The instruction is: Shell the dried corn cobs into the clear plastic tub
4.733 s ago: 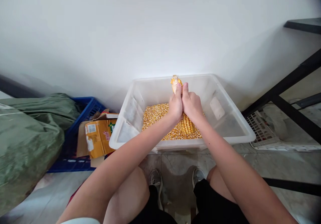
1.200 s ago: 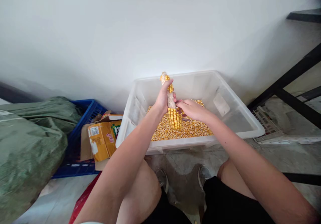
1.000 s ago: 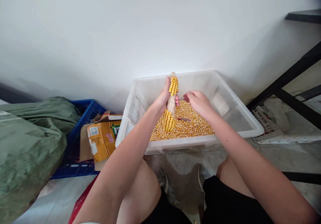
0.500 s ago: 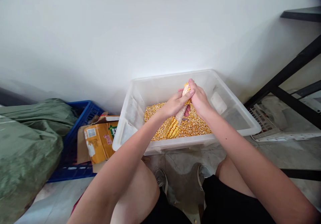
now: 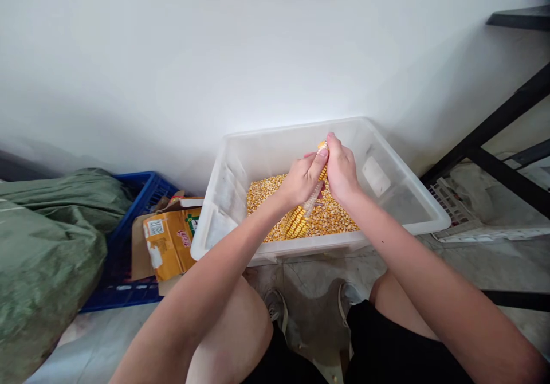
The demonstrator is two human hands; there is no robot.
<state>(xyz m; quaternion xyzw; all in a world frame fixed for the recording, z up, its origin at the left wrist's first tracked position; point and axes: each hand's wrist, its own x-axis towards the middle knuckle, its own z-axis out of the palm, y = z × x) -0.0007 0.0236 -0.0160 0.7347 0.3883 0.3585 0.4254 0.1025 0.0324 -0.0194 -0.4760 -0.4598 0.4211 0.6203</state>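
A corn cob (image 5: 323,173) is gripped between my two hands above the loose kernels, slanting with its upper end away from me. Rows of yellow kernels remain on parts of it. My left hand (image 5: 302,179) wraps round it from the left, thumb pressed on top near the upper end. From the right, my right hand (image 5: 342,169) closes on the same cob, its thumb side up. Just below the hands lie a pale bare stretch of cob and a kernel-covered corn piece (image 5: 296,222); whether these join the held cob I cannot tell. Loose corn kernels (image 5: 264,192) cover the bin's bottom.
The translucent plastic bin (image 5: 296,127) stands against the white wall (image 5: 258,46). To its left are an orange printed carton (image 5: 172,243), a blue crate (image 5: 124,295) and a green cloth or bag (image 5: 51,246). A black metal frame (image 5: 507,117) and a white basket (image 5: 455,209) stand at right.
The held cob has turned: yellow kernels now show between the hands where a pale bare side showed before. My left thumb has shifted slightly up and left. The right hand's fingers have curled more.
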